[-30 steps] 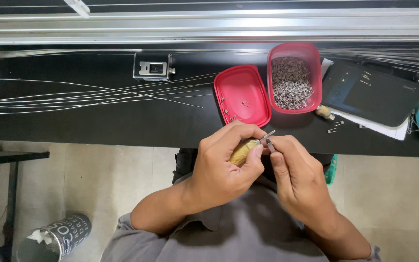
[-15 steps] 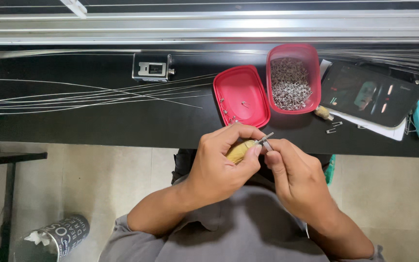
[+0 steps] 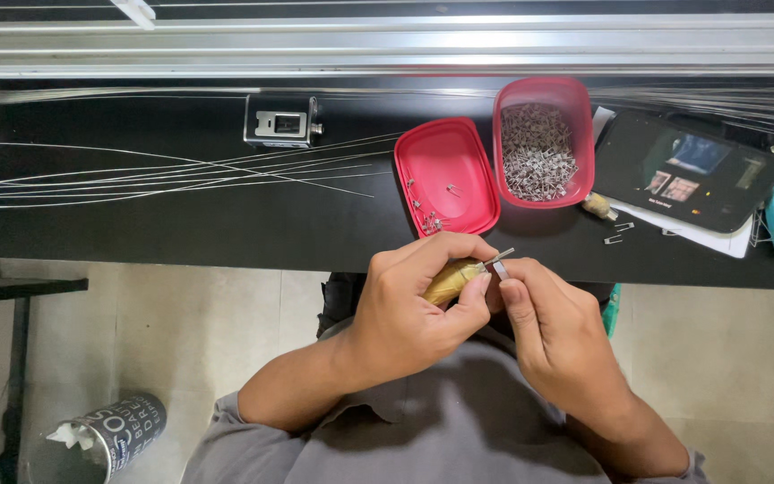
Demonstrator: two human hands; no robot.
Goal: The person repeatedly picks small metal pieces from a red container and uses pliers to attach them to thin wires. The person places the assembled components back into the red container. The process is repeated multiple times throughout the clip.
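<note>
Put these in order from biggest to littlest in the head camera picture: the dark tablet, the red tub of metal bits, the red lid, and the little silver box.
1. dark tablet
2. red tub and red lid: these look nearly the same, too close to rank
3. little silver box

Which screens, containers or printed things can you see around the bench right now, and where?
Phone: right on the black bench, dark slab, screen lit with small pictures.
Red tub: left of the phone, oval, full of small metal pieces.
Red lid: beside the tub, a few pieces inside.
Printed can: on the floor, lower left, dark with white lettering.
</note>
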